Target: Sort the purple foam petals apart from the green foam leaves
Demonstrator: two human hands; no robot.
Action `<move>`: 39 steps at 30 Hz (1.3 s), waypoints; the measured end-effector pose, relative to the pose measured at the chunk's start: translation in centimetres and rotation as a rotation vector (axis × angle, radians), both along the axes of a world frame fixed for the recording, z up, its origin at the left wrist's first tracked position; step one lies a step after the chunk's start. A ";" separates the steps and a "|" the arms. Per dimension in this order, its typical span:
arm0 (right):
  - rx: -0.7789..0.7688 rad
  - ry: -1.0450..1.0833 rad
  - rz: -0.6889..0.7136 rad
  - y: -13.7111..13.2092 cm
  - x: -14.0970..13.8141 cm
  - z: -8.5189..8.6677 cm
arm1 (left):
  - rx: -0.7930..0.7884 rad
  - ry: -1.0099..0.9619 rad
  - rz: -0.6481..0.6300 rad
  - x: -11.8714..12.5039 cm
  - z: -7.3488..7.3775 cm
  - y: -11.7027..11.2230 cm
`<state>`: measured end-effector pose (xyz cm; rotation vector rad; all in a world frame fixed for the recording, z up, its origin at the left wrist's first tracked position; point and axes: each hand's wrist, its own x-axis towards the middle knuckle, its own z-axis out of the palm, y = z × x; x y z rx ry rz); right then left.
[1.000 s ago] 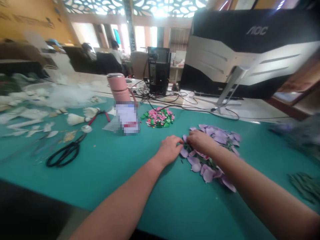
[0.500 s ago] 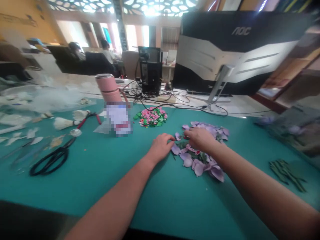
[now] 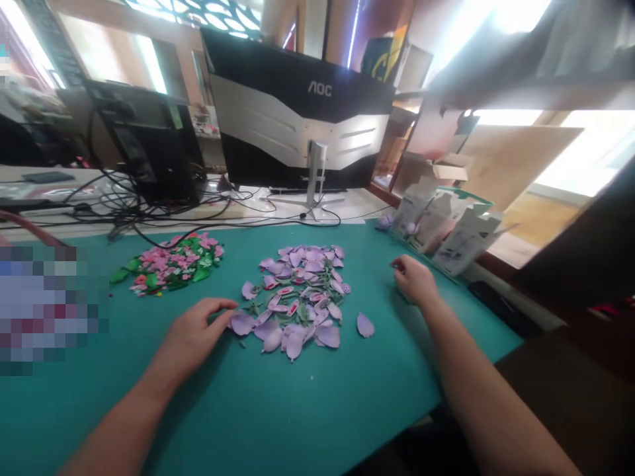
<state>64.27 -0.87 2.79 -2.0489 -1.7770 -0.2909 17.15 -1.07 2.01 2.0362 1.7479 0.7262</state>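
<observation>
A heap of purple fabric petals (image 3: 302, 291) with small green bits lies on the teal mat (image 3: 278, 403). My left hand (image 3: 196, 337) rests on the mat at the heap's near-left edge, fingers loosely curled and apart, fingertips by a petal. My right hand (image 3: 414, 279) is to the right of the heap, away from it, fingers pinched on something small and dark that I cannot make out. One loose petal (image 3: 365, 324) lies between the heap and my right hand.
A pile of pink and green petals (image 3: 169, 263) lies at the left. An AOC monitor (image 3: 297, 125) and a black computer case (image 3: 153, 149) stand behind, with cables (image 3: 198, 211). Open cardboard boxes (image 3: 446, 225) sit at the mat's right edge.
The view has swung right. My right hand has left the purple heap and moved out to its right, pinched. My left hand has stayed at the heap's left edge.
</observation>
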 end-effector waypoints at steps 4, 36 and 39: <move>-0.005 0.000 -0.177 -1.0 4.2 -1.7 | -0.004 0.005 0.013 0.0 0.1 0.1; -0.357 -0.352 0.697 4.2 -21.9 0.0 | 0.057 -0.101 -0.043 0.6 0.0 -1.2; -0.360 -0.359 0.707 4.5 -22.5 -0.1 | 0.061 -0.105 -0.052 0.6 0.1 -1.3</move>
